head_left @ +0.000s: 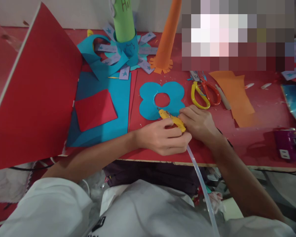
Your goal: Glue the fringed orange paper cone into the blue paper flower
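My left hand (pixel 165 136) is wrapped round a yellow hot glue gun (pixel 171 120), its nozzle pointing up and left. A long clear glue stick (pixel 201 181) runs from the back of the gun down toward my lap. The nozzle is close to the ring-shaped inner edge of a blue four-petal paper flower (pixel 150 92), which lies flat on the table with a round hole in its middle. My right hand (pixel 199 125) is closed, its curled fingers at the flower's lower right petal and beside the gun; the fingertips are partly hidden.
Behind stand a green paper tube (pixel 124 23) in a blue base and an orange paper cone (pixel 166 39). Scissors (pixel 199 95), orange paper (pixel 239 98) and a purple device (pixel 289 144) lie right. A red board (pixel 39 92) rises left, near red paper (pixel 96 110) on blue sheets.
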A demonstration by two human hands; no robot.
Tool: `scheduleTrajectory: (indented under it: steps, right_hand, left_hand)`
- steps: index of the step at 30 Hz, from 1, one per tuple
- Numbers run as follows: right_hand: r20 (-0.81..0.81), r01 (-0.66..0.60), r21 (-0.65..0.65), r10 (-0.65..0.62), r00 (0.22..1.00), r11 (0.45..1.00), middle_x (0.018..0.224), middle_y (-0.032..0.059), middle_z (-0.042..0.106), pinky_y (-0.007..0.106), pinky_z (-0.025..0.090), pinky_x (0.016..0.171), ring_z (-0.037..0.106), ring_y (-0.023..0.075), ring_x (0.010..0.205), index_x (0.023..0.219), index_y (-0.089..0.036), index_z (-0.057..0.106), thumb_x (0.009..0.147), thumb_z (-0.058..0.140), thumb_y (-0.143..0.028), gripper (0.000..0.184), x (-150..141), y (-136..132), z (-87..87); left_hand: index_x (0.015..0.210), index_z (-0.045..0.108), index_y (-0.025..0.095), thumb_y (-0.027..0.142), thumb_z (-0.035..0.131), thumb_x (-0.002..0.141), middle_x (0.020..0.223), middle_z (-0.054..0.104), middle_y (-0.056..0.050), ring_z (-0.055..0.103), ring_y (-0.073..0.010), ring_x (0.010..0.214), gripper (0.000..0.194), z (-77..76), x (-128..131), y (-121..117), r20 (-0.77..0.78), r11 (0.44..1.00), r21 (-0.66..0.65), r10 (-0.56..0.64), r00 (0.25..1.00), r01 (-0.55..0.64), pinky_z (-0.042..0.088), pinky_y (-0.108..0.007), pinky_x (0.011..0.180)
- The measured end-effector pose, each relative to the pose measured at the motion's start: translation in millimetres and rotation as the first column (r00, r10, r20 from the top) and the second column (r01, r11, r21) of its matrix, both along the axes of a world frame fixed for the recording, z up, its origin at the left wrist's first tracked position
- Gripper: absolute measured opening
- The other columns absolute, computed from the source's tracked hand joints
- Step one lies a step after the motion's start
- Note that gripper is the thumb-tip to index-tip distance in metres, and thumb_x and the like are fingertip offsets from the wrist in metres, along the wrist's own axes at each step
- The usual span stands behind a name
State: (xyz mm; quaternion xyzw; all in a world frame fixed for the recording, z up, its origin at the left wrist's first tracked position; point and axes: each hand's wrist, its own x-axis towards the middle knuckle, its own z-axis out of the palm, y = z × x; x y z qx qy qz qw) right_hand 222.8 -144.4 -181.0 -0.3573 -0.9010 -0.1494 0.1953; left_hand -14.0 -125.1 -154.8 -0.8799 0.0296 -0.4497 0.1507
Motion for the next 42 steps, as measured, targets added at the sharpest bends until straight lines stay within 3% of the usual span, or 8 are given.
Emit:
scheduleTrajectory:
  steps: [8,18,28,42]
  right_hand:
    - [0.002,0.015,-0.016,-0.015,1.0,1.0,0.09,0.0068,0.07,0.036,0.04,0.069,0.053,0.0217,0.082,0.083,-0.022,0.066,0.109,0.052,-0.008,0.033,0.6,-1.4,2.1]
    - [-0.05,-0.073,0.049,0.076,0.996,0.996,0.086,0.0059,0.071,0.035,0.044,0.065,0.055,0.0221,0.078,0.086,-0.022,0.064,0.108,0.054,-0.008,0.027,0.3,3.7,5.3]
    - [-0.071,-0.097,0.056,0.101,0.992,0.994,0.109,0.011,0.082,0.035,0.052,0.07,0.062,0.021,0.08,0.111,-0.012,0.07,0.109,0.061,-0.01,0.01,-0.6,1.5,7.9]
    - [-0.028,-0.101,0.013,0.101,0.994,0.995,0.088,0.0077,0.073,0.037,0.044,0.062,0.057,0.022,0.077,0.091,-0.016,0.069,0.11,0.052,-0.009,0.026,-0.5,1.2,8.3]
  left_hand:
    - [0.086,0.08,0.021,0.012,0.074,0.106,0.104,0.083,0.0,0.064,-0.012,0.076,0.023,2.5,0.1,1.0,0.0,1.0,0.009,-0.003,1.0,0.003,0.055,-0.032,0.065]
    - [0.085,0.078,0.021,0.013,0.073,0.108,0.106,0.082,0.0,0.063,-0.0121,0.076,0.025,1.2,0.3,4.6,0.014,0.999,0.036,-0.014,1.0,0.013,0.052,-0.032,0.067]
    - [0.091,0.084,0.022,0.008,0.074,0.104,0.11,0.083,0.001,0.062,-0.0119,0.082,0.021,-1.7,-3.0,4.1,0.005,0.998,0.056,-0.005,1.0,0.005,0.053,-0.032,0.067]
    - [0.086,0.082,0.023,0.016,0.075,0.107,0.109,0.083,0.001,0.063,-0.012,0.08,0.023,-1.2,-2.4,1.7,-0.005,1.0,0.02,0.004,1.0,-0.003,0.053,-0.033,0.066]
